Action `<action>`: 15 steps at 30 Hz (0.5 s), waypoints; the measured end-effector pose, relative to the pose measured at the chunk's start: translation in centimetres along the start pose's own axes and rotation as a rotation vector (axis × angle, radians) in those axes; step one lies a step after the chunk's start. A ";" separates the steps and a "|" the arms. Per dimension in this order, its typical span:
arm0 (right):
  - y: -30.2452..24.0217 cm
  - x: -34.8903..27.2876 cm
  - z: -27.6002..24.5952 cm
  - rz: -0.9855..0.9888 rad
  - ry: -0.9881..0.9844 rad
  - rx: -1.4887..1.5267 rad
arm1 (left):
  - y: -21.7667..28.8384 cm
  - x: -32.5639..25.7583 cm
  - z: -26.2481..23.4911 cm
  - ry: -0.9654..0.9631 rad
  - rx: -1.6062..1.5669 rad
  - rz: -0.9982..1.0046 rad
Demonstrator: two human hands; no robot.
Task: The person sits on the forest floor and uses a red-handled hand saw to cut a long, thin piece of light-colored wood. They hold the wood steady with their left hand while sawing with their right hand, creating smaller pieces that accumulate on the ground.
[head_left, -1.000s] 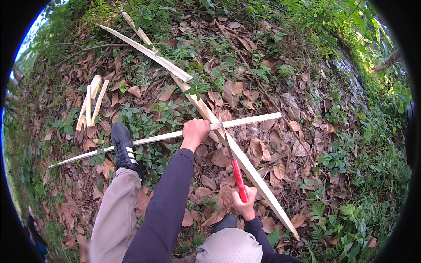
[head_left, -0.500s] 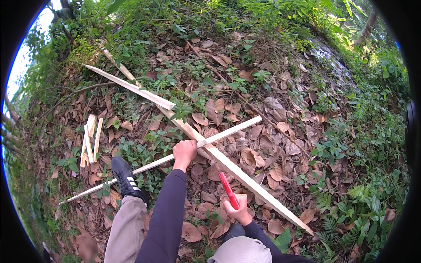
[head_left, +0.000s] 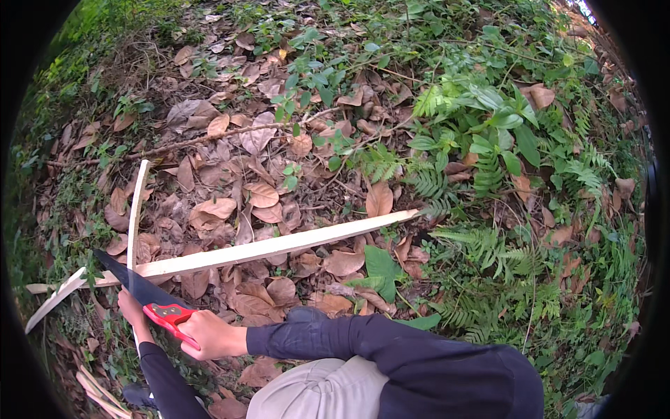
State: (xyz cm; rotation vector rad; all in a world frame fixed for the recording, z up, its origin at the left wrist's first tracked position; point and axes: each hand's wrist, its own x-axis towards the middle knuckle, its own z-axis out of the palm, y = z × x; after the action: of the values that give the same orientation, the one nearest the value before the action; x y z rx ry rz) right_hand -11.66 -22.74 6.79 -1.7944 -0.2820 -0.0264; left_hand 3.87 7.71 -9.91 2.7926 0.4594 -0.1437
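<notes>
Strip (head_left: pixel 135 216): thin pale wood at far left, crossing the plank (head_left: pixel 279 246).
Left hand (head_left: pixel 132 309): apparently clamped on the strip, close to that crossing.
Right hand (head_left: pixel 213 335): wrapped around the handle of the saw (head_left: pixel 145 290), whose blade overlaps the strip.
Cut: none visible; sawing through seems not yet done.
Short pieces (head_left: pixel 105 392): already separate, lower left, partly out of frame.
Hard to see: left fingertips; strip's near end; whether teeth touch wood.
</notes>
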 end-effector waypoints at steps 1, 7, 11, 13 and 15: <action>0.0 0.1 -0.1 0.012 0.026 -0.013 | 0.2 0.0 0.1 0.001 -0.024 0.011; 0.6 1.2 -1.1 -0.015 0.058 -0.025 | 1.2 0.4 -0.8 0.011 0.063 0.016; 1.0 1.8 -2.3 -0.037 0.016 0.020 | 2.9 -0.1 -0.9 0.020 0.293 0.148; 1.8 1.2 -3.2 -0.041 0.019 0.001 | 6.1 -2.4 -1.8 0.070 0.393 0.204; 1.1 0.5 -4.0 -0.047 -0.023 0.077 | 5.4 -2.2 -1.9 0.135 0.315 0.121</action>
State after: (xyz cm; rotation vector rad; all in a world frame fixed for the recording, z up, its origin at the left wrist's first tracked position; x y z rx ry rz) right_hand -10.47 -26.74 6.83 -1.7128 -0.3378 -0.0283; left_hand 3.63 2.81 -6.30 3.1439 0.3207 0.0005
